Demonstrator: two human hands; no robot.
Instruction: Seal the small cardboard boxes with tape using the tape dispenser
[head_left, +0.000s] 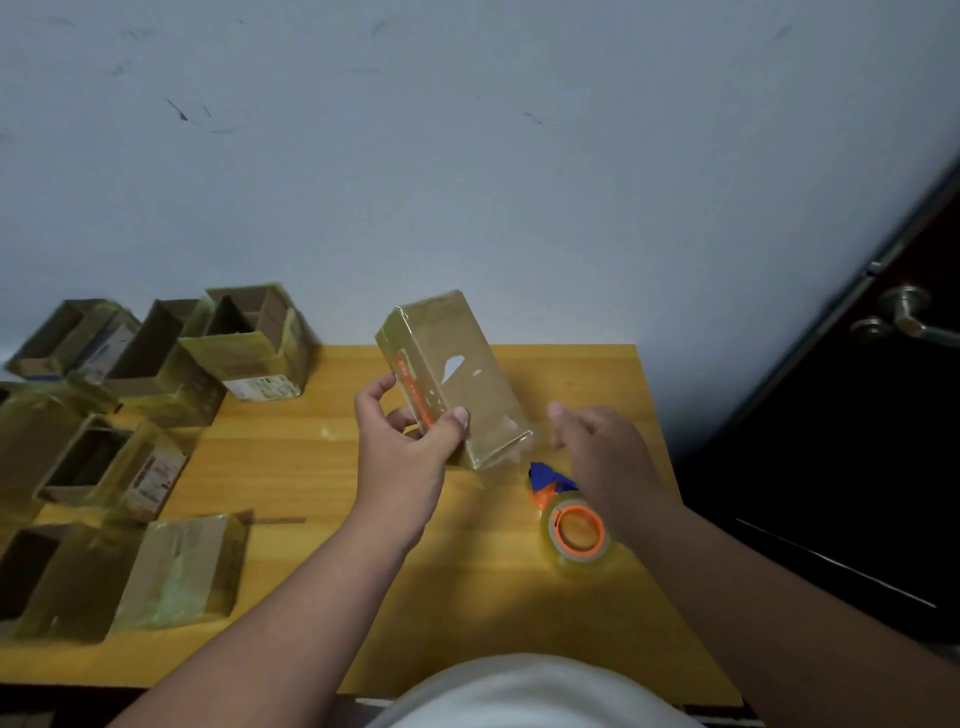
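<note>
Left hand (402, 436) gripping one taped box (452, 379), right hand (597, 441) blurred, grip unclear, above tape dispenser (569, 514); open boxes (171, 358) left of hands unsealed.

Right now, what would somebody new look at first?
Probably the box in the middle, tilted above the table in the left hand. Next the orange tape roll, lying under the right hand. Open boxes crowd the table's left side.
</note>
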